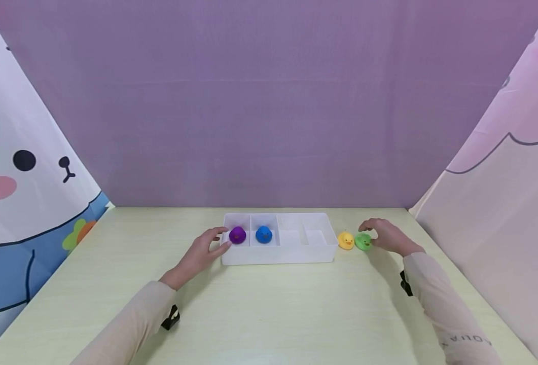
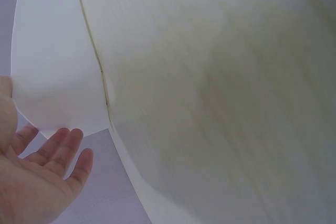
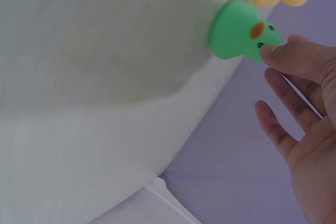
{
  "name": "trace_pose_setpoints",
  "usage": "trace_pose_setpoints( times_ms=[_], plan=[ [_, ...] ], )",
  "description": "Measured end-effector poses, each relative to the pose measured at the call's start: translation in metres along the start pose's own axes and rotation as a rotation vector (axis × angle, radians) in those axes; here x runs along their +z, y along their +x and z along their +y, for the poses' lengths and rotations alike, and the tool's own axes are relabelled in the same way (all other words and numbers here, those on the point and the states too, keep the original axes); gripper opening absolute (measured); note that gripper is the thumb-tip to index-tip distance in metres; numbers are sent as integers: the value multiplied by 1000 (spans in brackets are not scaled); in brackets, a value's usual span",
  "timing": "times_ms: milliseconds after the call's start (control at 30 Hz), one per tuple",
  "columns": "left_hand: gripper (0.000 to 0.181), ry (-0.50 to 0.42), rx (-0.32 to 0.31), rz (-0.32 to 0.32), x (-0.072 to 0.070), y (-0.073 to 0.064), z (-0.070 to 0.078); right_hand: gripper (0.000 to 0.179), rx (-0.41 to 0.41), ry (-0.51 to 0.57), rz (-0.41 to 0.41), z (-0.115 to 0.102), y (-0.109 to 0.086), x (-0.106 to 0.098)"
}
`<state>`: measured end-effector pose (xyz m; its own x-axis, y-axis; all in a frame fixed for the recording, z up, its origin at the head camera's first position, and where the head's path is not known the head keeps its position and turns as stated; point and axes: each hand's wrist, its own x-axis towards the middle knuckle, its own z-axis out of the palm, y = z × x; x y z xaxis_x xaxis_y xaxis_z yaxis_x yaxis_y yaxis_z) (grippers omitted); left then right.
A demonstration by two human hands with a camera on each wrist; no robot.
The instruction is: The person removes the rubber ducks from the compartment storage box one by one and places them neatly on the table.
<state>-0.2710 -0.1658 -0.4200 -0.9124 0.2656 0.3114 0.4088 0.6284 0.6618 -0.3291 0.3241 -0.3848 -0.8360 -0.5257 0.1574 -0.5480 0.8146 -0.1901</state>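
A white divided box (image 1: 278, 256) stands at the back middle of the table. In its leftmost compartment sits a purple rubber duck (image 1: 238, 235), and the one beside it has a blue rubber duck (image 1: 264, 234). My left hand (image 1: 200, 254) rests with loosely bent fingers at the box's left end; the left wrist view has these fingers (image 2: 63, 153) by the white wall. To the right of the box, a yellow rubber duck (image 1: 346, 241) and a green rubber duck (image 1: 363, 241) sit side by side. Around the green duck, my right hand (image 1: 387, 236) has thumb and fingers spread, the thumb overlapping its head (image 3: 269, 38).
The pale wooden table (image 1: 269, 309) stretches in front of the box. Behind it rises a purple cloth wall (image 1: 259, 111). Printed cartoon curtains flank the table at left (image 1: 31, 213) and right (image 1: 501, 213).
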Motion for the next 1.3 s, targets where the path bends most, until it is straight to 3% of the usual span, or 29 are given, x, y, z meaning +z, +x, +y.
trace_pose_setpoints(
  times_ms=[500,1300],
  plan=[
    [48,14,-1,12,-2,-1,0,34,-50,37,14,-25,20,-7],
    [48,15,-12,3,-1,-1,1,32,-54,41,7,-83,51,-15]
  ],
)
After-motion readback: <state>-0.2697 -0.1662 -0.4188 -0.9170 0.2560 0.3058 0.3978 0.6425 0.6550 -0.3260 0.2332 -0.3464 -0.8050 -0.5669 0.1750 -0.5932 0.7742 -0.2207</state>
